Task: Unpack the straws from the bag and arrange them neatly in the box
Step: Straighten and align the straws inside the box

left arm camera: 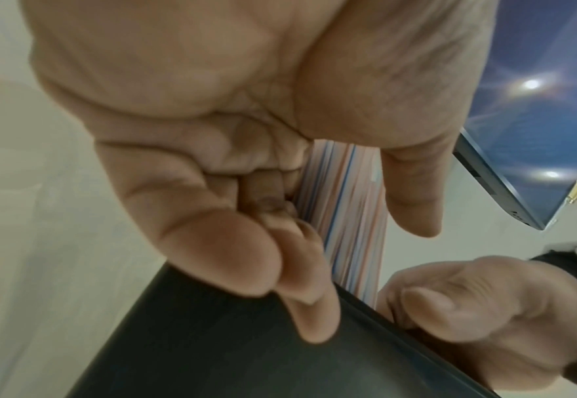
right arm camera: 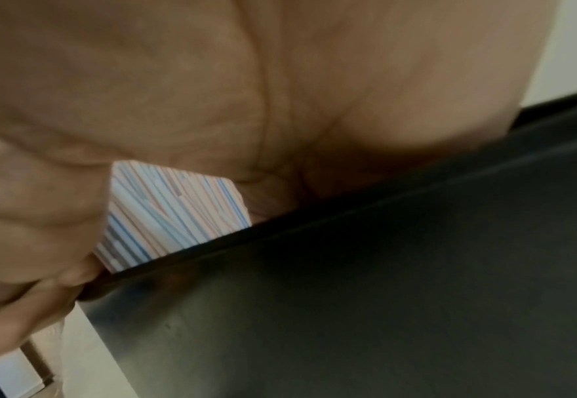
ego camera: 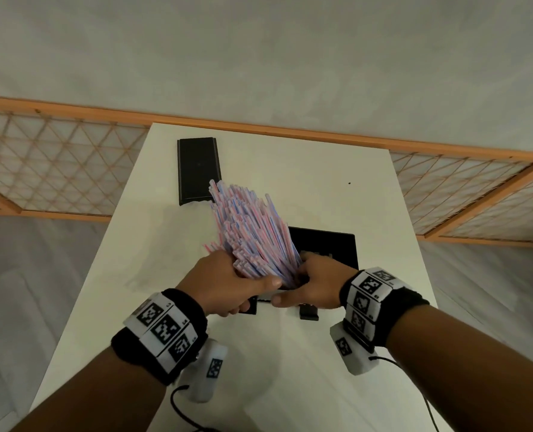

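Hands [ego camera: 228, 283] [ego camera: 313, 283], two, curled round one straw bundle [ego camera: 252, 232], seemingly inside one box [ego camera: 330, 244]

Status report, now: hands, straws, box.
Left hand and right hand both grip the straws. Bundle fanned, lower ends inside the black box. Nothing blocks.

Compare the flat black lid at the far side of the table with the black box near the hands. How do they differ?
The flat black rectangular lid lies alone, far on the white table, untouched; the black open box sits close, where the left hand and right hand stand the bundle of pink-and-blue striped straws into it. The lid looks narrow and shallow; the box looks wider. Both are black and dull.
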`<control>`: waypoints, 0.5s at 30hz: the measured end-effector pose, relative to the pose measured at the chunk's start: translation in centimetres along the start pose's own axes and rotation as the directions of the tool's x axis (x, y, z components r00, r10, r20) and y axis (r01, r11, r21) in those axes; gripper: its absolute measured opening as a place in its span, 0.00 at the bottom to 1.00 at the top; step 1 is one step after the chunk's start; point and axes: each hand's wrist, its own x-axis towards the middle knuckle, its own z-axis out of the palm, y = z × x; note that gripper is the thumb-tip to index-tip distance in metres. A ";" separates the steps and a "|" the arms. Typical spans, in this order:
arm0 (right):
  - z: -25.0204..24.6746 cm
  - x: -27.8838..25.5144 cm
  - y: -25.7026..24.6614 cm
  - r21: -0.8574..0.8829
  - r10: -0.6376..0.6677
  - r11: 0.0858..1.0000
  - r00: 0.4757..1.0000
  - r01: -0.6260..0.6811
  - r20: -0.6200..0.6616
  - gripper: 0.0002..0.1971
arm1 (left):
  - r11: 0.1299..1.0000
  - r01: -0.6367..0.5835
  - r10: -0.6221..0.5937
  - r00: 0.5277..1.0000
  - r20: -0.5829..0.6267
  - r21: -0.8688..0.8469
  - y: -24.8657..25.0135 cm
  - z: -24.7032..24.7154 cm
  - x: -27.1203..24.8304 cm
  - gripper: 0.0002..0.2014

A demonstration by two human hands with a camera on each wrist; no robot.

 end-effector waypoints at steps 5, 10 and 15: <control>0.6 0.3 0.5 -0.148 -0.121 0.984 0.986 0.103 -0.117 0.43 | 0.999 -0.005 0.004 0.999 -0.032 -0.036 -0.2 0.2 0.1 0.18; -0.3 -0.3 -0.4 -0.267 -0.282 0.937 0.939 0.225 -0.198 0.37 | 1.000 -0.027 0.026 0.999 -0.038 -0.008 -0.7 0.2 0.3 0.18; 0.1 -1.0 0.4 -0.284 -0.133 0.957 0.957 0.057 -0.257 0.26 | 0.987 -0.089 0.105 0.988 -0.115 0.136 -0.8 0.1 -0.1 0.20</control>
